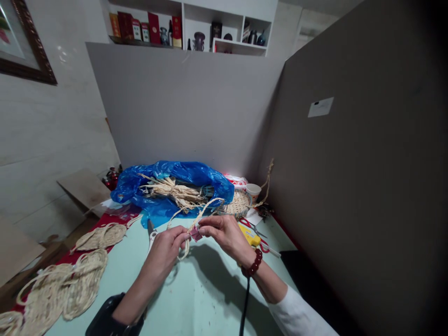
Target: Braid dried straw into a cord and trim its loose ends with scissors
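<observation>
Pale braided straw cord [200,215]: curves up above the pale green tabletop [175,305].
Small pink piece [196,234]: sits against the cord.
Left hand [166,247]: pinches the cord just beside the pink piece.
Right hand [229,234]: clamps the pink piece.
Crinkled blue plastic bag [182,168]: lies beyond, around a dry straw bundle [172,189].
Yellow plastic tool [250,236]: rests beside the right hand.

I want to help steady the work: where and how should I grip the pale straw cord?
I'd lightly pinch the pale straw cord across its thin width, along the free stretch rising beyond the hands, coming from above. That part bends up clear, whereas lower down the left hand, right hand and pink piece crowd it.
</observation>
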The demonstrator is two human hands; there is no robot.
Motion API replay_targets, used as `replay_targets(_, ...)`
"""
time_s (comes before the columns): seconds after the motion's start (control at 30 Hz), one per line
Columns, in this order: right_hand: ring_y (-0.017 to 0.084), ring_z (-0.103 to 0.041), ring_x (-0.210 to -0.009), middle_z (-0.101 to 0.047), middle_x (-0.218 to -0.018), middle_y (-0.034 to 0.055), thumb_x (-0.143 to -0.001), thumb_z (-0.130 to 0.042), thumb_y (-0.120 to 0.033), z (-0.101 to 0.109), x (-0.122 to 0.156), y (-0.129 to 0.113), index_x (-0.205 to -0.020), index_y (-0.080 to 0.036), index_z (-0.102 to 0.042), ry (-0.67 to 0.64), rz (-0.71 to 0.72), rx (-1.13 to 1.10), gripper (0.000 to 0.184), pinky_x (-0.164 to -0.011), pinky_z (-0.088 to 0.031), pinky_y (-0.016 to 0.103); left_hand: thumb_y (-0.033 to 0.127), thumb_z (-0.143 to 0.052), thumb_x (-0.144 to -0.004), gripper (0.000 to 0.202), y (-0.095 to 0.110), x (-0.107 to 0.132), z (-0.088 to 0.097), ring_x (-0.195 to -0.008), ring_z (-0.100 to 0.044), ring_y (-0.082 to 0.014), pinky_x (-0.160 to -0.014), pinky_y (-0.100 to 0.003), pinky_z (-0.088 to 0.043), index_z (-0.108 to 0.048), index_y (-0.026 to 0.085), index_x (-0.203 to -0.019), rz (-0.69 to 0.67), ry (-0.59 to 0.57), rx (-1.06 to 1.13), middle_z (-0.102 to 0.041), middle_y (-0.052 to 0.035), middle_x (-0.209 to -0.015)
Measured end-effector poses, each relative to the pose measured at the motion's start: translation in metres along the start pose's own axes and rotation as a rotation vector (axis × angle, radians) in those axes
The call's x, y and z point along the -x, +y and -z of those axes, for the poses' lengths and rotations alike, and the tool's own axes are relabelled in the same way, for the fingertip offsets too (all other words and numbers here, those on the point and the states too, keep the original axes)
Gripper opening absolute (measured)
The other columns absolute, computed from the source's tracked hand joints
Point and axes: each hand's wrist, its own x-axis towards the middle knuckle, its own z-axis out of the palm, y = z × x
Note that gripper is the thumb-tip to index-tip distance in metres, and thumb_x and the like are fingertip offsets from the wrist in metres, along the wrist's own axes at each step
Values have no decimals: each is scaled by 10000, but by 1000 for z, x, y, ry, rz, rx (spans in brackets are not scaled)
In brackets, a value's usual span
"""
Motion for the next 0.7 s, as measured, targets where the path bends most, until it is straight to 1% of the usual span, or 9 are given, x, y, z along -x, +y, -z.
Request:
replay_targets(0.1,158,-619,-705,-727,-747,-1,-863,-560,-274,0,1,-4,-761,-186,-753,-5,0,13,235,-669,-411,227,353,-563,-915,224,1,1,0,-761,-661,-164,-710,-359,-548,-650,150,-952,2,-2,-32,-686,-18,-891)
replay_targets(0.17,156,-623,-708,-728,-753,-2,-864,-552,-263,0,2,-4,-770,-188,-754,-7,-5,15,235,-675,-416,226,354,-561,-916,224,1,2,0,-765,-661,-165,-717,-363,-546,-651,151,-943,-4,-5,-50,-686,-18,-886)
replay_targets(0.3,168,-635,-721,-732,-758,10,-853,-568,-293,-2,0,1,-825,-182,-761,3,-32,15,225,-664,-434,232,352,-560,-916,220,1,3,0,-774,-662,-167,-728,-368,-544,-653,152,-929,-20,-20,-66,-687,-17,-880)
replay_targets(0.4,176,-635,-707,-730,-741,25,-845,-578,-323,-4,-1,5,-831,-169,-764,15,-55,18,242,-643,-443,239,352,-564,-913,220,0,3,1,-790,-663,-173,-735,-373,-545,-654,153,-937,-28,-28,-63,-688,-20,-896)
replay_targets(0.53,169,-626,-690,-729,-735,26,-846,-574,-334,-6,-1,8,-837,-169,-770,21,-63,26,256,-634,-440,236,354,-567,-911,227,-5,1,-1,-810,-665,-180,-742,-380,-547,-653,154,-972,-39,-31,-37,-689,-27,-932)
replay_targets(0.7,160,-606,-683,-723,-722,24,-843,-574,-327,-6,0,7,-822,-166,-768,30,-56,34,253,-622,-423,224,353,-588,-897,261,-11,-2,-5,-857,-666,-200,-743,-385,-555,-639,157,-1061,-40,-43,0,-679,-42,-1033)
